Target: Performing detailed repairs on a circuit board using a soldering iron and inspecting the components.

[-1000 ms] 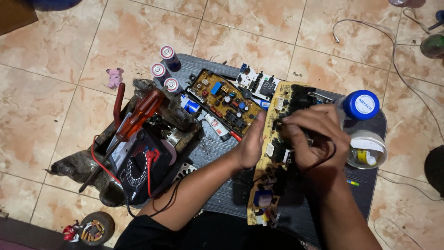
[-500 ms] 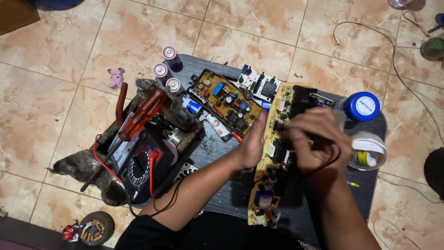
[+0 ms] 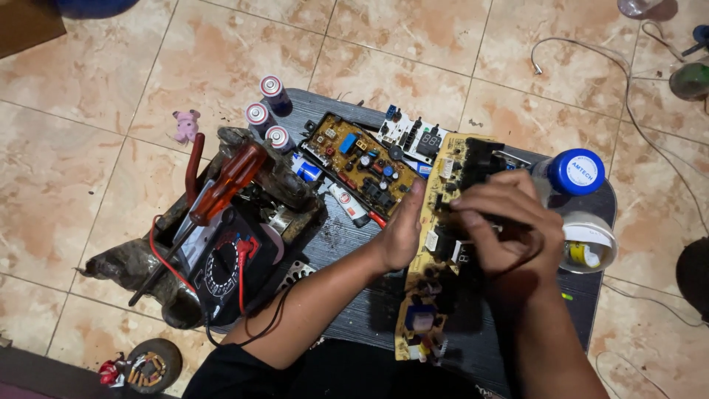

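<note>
1. Head view: the long yellow circuit board (image 3: 436, 258) lies on the dark board (image 3: 354, 318) on the tiled floor (image 3: 111, 111), right in the middle.
2. My left hand (image 3: 402, 233) is flat and open, pressed against the yellow board's left edge.
3. My right hand (image 3: 502, 229) sits over the board's top half, fingers pinched narrow around something thin and dark, can't tell what.
4. A blue-capped bottle (image 3: 572, 174) stands just right of it; a multimeter (image 3: 221, 266) and an orange-handled screwdriver (image 3: 225, 185) lie off to the left.
</note>
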